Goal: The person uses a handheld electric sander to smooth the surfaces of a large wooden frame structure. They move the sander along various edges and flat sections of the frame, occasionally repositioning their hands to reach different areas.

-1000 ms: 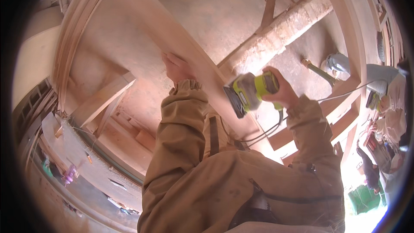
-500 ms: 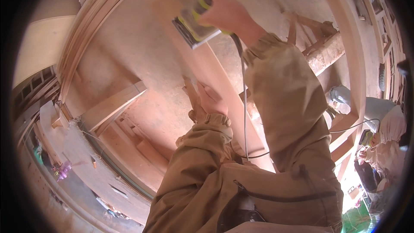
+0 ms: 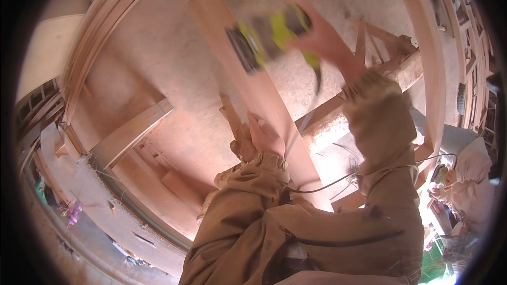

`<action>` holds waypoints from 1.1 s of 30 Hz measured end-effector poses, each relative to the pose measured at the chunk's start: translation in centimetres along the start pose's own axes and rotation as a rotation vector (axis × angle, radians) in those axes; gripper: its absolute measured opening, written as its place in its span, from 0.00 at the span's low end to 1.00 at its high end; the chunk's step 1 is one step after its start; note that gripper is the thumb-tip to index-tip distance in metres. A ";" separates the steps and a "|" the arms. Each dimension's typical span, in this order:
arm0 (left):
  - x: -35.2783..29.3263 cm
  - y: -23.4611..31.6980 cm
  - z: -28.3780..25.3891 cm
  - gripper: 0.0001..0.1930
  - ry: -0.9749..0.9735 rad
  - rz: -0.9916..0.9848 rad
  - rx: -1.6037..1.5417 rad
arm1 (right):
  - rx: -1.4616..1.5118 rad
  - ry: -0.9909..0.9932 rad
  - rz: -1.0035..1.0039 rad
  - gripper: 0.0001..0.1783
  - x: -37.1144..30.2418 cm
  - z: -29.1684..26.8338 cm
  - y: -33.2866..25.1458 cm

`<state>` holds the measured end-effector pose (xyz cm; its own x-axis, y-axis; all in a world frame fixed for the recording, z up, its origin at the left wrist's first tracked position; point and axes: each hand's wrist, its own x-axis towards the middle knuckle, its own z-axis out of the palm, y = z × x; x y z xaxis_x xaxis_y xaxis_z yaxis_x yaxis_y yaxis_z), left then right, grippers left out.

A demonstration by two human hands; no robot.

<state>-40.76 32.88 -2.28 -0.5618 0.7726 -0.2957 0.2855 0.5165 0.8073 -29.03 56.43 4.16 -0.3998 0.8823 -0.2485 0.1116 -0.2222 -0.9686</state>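
Note:
A long pale wooden board (image 3: 264,92) runs slantwise through the middle of the view, from the far left toward my body. My right hand (image 3: 322,34) is wrapped round a lime-green and black power sander (image 3: 273,31), smeared by motion. The sander is turned on its side, its flat dark pad facing left, over the far part of the board; whether it touches the wood I cannot tell. At the board's left edge, close to my body, my left hand (image 3: 265,136) grips the wood, some fingers hidden. A cord hangs from the sander.
Beside my left hand stands a rough wooden piece (image 3: 235,121). A short plank (image 3: 137,126) lies at the left, with long strips (image 3: 113,26) stacked beyond it. Wooden framing (image 3: 430,58) curves along the right. Another person (image 3: 472,166) works at the lower right.
My right hand has swung the sander to the right and tipped it onto its side. The cord has shifted across my right sleeve. My left hand stays on the board.

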 end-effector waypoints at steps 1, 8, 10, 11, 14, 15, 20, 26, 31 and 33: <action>0.0 0.3 0.2 0.28 -0.008 -0.016 -0.006 | 0.037 0.003 0.038 0.44 -2.9 -1.2 2.5; 0.0 0.4 0.2 0.29 -0.058 -0.003 -0.059 | 0.333 -0.044 0.405 0.48 -8.9 -3.5 6.6; -0.2 0.1 0.5 0.32 0.002 -0.031 -0.088 | 0.187 -0.072 0.366 0.45 -4.1 -3.8 5.8; -0.2 0.3 0.6 0.32 0.000 -0.032 -0.059 | 0.197 -0.082 0.304 0.44 -1.5 -4.1 5.6; -0.2 0.4 0.4 0.34 0.011 -0.045 0.018 | 0.291 -0.102 0.196 0.41 6.7 -3.6 4.7; -0.2 0.3 0.4 0.35 0.003 -0.056 0.021 | 0.300 -0.124 0.207 0.41 8.7 -3.4 3.3; -0.3 1.2 -0.1 0.34 0.004 -0.071 0.061 | 0.264 -0.206 -0.026 0.35 15.8 -2.7 1.6; 0.2 1.6 0.3 0.30 -0.014 -0.058 0.020 | -0.026 -0.118 -0.119 0.41 7.1 -1.7 0.5; 0.1 0.7 0.2 0.28 -0.041 -0.095 0.026 | -0.313 0.034 -0.047 0.45 -7.4 -2.2 4.5; 0.1 0.3 1.1 0.27 -0.048 -0.081 -0.020 | -0.392 0.109 0.116 0.43 -16.1 -2.4 4.9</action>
<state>-39.82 33.49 -2.66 -0.5446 0.7454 -0.3845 0.2246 0.5713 0.7894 -19.90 42.14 3.45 -0.2676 0.9043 -0.3327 0.4962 -0.1666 -0.8520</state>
